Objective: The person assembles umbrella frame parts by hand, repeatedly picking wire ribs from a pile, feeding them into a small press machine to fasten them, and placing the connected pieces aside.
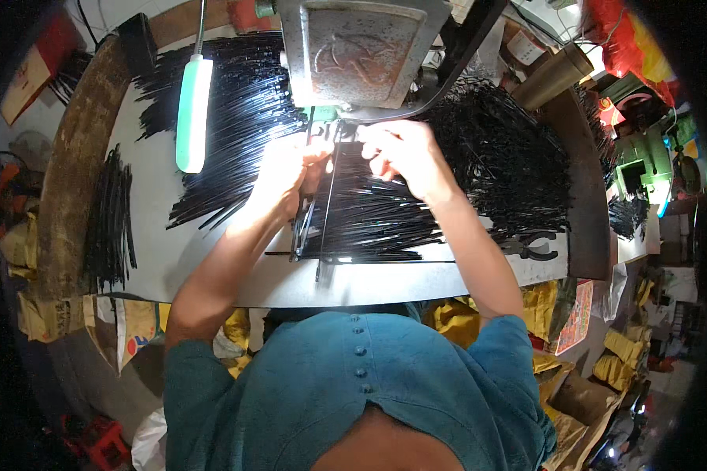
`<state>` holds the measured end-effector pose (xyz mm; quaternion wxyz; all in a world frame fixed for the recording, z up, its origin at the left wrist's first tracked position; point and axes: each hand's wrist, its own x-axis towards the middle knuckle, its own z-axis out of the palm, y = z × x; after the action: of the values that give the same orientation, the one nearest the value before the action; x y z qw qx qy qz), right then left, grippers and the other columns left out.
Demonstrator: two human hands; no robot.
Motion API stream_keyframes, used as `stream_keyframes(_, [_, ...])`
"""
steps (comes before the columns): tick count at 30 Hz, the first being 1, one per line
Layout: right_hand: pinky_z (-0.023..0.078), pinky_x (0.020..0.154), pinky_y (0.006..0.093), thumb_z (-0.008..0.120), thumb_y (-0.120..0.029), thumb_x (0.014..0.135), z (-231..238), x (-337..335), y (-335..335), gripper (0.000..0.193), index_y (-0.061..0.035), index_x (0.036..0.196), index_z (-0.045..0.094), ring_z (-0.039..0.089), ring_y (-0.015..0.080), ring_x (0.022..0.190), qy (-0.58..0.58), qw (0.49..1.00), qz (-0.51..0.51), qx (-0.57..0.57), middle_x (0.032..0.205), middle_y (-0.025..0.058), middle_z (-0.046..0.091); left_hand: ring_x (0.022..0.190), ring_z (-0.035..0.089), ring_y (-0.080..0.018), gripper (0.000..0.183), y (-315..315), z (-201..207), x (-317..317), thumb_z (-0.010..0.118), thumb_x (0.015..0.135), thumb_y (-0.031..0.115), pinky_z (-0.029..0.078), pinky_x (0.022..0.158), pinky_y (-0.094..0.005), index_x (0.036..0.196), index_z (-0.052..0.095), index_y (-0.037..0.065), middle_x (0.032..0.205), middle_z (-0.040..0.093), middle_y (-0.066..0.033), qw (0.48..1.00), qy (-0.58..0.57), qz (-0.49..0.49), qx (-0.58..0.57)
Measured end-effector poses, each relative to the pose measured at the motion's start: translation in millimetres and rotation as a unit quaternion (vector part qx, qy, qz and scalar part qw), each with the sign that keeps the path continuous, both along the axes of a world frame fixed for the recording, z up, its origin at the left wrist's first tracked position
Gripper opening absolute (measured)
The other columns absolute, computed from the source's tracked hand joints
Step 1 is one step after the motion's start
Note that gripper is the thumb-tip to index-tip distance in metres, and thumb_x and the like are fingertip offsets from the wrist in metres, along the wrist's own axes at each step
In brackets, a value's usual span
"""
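My left hand is closed around a few thin black rods, whose lower ends point toward me. My right hand is beside the metal machine head, with its fingertips pinched together close under it; bright glare hides what they grip. Between the hands, a single thin black rod slants from beneath the machine down toward the table's front edge. Piles of similar black rods lie under and around both hands, the left pile fairly aligned and the right pile more tangled.
A green-and-white lamp hangs at the left. Black-handled pliers lie at the right of the white table. Raised wooden edging bounds the left side, near a small rod bundle. A brownish cylinder leans at the back right.
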<state>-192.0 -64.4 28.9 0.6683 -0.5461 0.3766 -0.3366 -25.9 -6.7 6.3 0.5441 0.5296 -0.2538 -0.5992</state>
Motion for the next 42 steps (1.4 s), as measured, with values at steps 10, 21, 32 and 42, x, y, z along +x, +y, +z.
stream_keyframes(10, [0.034,0.038,0.0163,0.057,-0.013,0.077,3,-60,-21,0.012,-0.0012,0.075,0.058,0.047,0.0047,0.046,0.153,0.986,-0.049,-0.036,0.061,0.0017,0.053,0.050,0.042,-0.0063,0.013,19,19,60,0.053,0.077,0.014,0.032,0.044,-0.0180,0.074,0.056,0.002,0.059,0.050,-0.0005,0.976,-0.171,-0.029,-0.130])
stream_keyframes(21, [0.045,0.068,0.0340,0.059,-0.020,0.067,8,-47,-14,0.018,-0.0027,0.072,0.060,0.059,0.0256,0.071,0.588,0.774,0.018,-0.235,0.071,0.0138,0.060,0.074,0.053,-0.0318,0.018,65,50,93,0.056,0.075,0.009,0.041,0.065,-0.0371,0.088,0.053,-0.003,0.080,0.054,-0.0199,0.649,-0.755,-0.073,-0.058])
stream_keyframes(32, [0.044,0.067,0.0361,0.054,-0.017,0.064,11,-51,-8,0.016,-0.0025,0.069,0.058,0.058,0.0302,0.072,0.622,0.749,0.040,-0.225,0.069,0.0154,0.059,0.074,0.046,-0.0293,0.015,13,-15,-7,0.056,0.070,0.007,0.042,0.063,-0.0361,0.082,0.048,0.001,0.078,0.045,-0.0143,0.578,-0.756,-0.193,-0.239])
stream_keyframes(42, [0.045,0.068,0.0385,0.056,-0.023,0.068,2,-50,-10,0.020,-0.0035,0.073,0.059,0.059,0.0300,0.075,0.612,0.751,0.045,-0.245,0.074,0.0157,0.060,0.064,0.053,-0.0240,0.014,7,-16,11,0.060,0.070,0.010,0.042,0.058,-0.0321,0.076,0.057,-0.002,0.069,0.052,-0.0122,0.724,-0.620,-0.172,-0.247])
